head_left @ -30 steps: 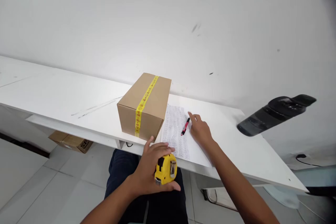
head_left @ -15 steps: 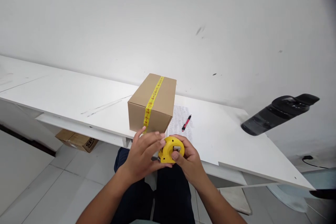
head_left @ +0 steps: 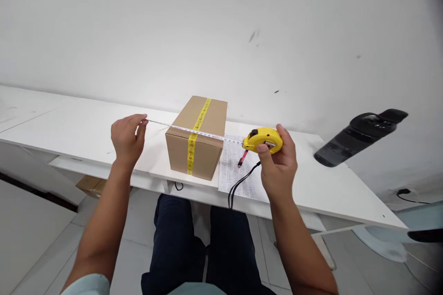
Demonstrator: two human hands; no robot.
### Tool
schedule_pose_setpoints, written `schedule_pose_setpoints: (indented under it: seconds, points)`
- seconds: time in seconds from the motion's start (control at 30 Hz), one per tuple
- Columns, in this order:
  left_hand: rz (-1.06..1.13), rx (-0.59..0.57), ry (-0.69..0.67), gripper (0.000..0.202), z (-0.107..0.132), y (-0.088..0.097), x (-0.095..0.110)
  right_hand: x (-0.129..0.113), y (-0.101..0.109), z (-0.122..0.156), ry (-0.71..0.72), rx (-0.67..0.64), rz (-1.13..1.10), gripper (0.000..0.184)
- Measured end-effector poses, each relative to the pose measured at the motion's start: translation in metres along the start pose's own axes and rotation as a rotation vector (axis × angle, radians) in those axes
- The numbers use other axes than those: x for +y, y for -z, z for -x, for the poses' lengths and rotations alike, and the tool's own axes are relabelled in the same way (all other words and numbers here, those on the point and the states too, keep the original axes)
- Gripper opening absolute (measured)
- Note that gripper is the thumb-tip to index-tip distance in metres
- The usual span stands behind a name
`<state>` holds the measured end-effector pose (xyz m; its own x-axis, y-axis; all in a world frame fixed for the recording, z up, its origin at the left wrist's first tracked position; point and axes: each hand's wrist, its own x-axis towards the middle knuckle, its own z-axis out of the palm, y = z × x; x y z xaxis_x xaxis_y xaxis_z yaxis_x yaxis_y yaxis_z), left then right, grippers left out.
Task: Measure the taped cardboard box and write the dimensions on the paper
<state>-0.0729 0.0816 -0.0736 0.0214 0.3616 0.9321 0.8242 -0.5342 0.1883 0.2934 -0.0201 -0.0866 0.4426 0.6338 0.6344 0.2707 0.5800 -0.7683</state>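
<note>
My right hand (head_left: pixel 280 166) grips a yellow tape measure (head_left: pixel 265 140) at the right of the box, its black wrist strap hanging down. The white blade (head_left: pixel 207 133) is drawn out to the left, passing across the near top edge of a brown cardboard box (head_left: pixel 197 156). My left hand (head_left: pixel 128 138) pinches the blade's end, out to the left of the box. Yellow printed tape (head_left: pixel 200 122) runs along the box top and down its front. Whether the blade touches the box I cannot tell.
The box stands on a white desk (head_left: pixel 86 124) against a white wall. Right of it lies a printed paper sheet (head_left: pixel 230 179) with a red and black pen (head_left: pixel 242 158). A dark bottle (head_left: pixel 356 138) stands farther right. Under the desk is another carton (head_left: pixel 92 185).
My hands, which were together at the tape measure in front of the box, have moved apart and up. The blade now stretches between them, and my left hand holds its end.
</note>
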Motion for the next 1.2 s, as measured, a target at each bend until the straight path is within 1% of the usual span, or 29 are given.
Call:
schedule_pose_setpoints:
  seconds: [0.07,0.13,0.2,0.27,0.33,0.4,0.5,0.6,0.67,0.73,0.8,0.87,0.93,1.0,1.07,1.13,1.2]
  points:
    - [0.082,-0.055,0.062,0.025,-0.007,-0.01,-0.012,0.009,-0.005,-0.006,-0.031,-0.011,0.002,0.06]
    - [0.181,-0.119,0.088,0.031,-0.007,-0.014,-0.01,0.017,-0.011,-0.007,-0.06,-0.056,0.008,0.058]
    - [0.298,-0.203,0.113,0.041,-0.004,-0.014,0.002,0.021,-0.018,-0.008,-0.057,-0.112,0.016,0.056]
    - [0.393,-0.297,0.115,0.056,-0.001,-0.011,0.017,0.021,-0.025,-0.009,-0.03,-0.171,0.024,0.054]
    - [0.424,-0.358,0.078,0.067,0.001,-0.009,0.03,0.019,-0.031,-0.012,0.001,-0.22,0.028,0.053]
    - [0.403,-0.382,0.032,0.069,0.003,-0.007,0.039,0.016,-0.034,-0.015,0.011,-0.245,0.027,0.051]
    - [0.364,-0.397,0.032,0.058,0.004,-0.005,0.044,0.015,-0.034,-0.016,0.005,-0.255,0.021,0.052]
    - [0.303,-0.404,0.035,0.046,0.004,-0.004,0.043,0.018,-0.032,-0.017,0.008,-0.264,0.02,0.052]
    - [0.268,-0.363,0.024,0.041,0.003,-0.004,0.042,0.019,-0.032,-0.018,-0.002,-0.269,0.008,0.053]
    - [0.24,-0.295,-0.002,0.035,0.002,-0.003,0.042,0.019,-0.032,-0.02,-0.028,-0.269,-0.02,0.053]
    - [0.199,-0.218,-0.082,0.028,0.004,0.001,0.046,0.016,-0.031,-0.018,-0.061,-0.252,-0.054,0.056]
    - [0.135,-0.142,-0.219,0.022,0.007,0.009,0.055,0.011,-0.026,-0.014,-0.101,-0.223,-0.083,0.059]
    - [0.092,-0.083,-0.343,0.026,0.013,0.019,0.068,0.006,-0.019,-0.007,-0.145,-0.222,-0.106,0.06]
    - [0.097,-0.068,-0.388,0.032,0.017,0.025,0.082,0.002,-0.013,-0.001,-0.167,-0.246,-0.119,0.06]
    - [0.145,-0.103,-0.338,0.028,0.017,0.025,0.092,0.0,-0.011,0.002,-0.15,-0.256,-0.114,0.059]
    - [0.23,-0.164,-0.216,0.018,0.015,0.023,0.096,-0.001,-0.012,0.001,-0.117,-0.251,-0.097,0.059]
    - [0.335,-0.233,-0.089,0.011,0.011,0.019,0.095,0.001,-0.014,-0.002,-0.099,-0.256,-0.085,0.059]
